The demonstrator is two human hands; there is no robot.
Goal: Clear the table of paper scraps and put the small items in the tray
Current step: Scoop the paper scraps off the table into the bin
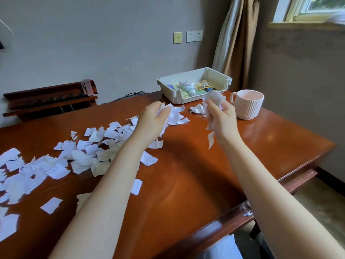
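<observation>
White paper scraps (82,156) lie strewn over the left and middle of the brown wooden table (186,174). My left hand (153,121) is closed around a few scraps, lifted just above the table near the far middle. My right hand (221,116) clutches a crumpled bunch of scraps (213,99), with strips hanging below it. A pale grey tray (166,85) stands at the far edge, holding a small white wrapped bundle, a yellow packet and other small items. A few scraps (197,109) rest between the hands in front of the tray.
A pink ribbed mug (248,107) stands right of the tray, close to my right hand. A dark wooden rack (50,99) is beyond the table's far left. A curtain and window are at the back right. The table's right edge drops off near a drawer.
</observation>
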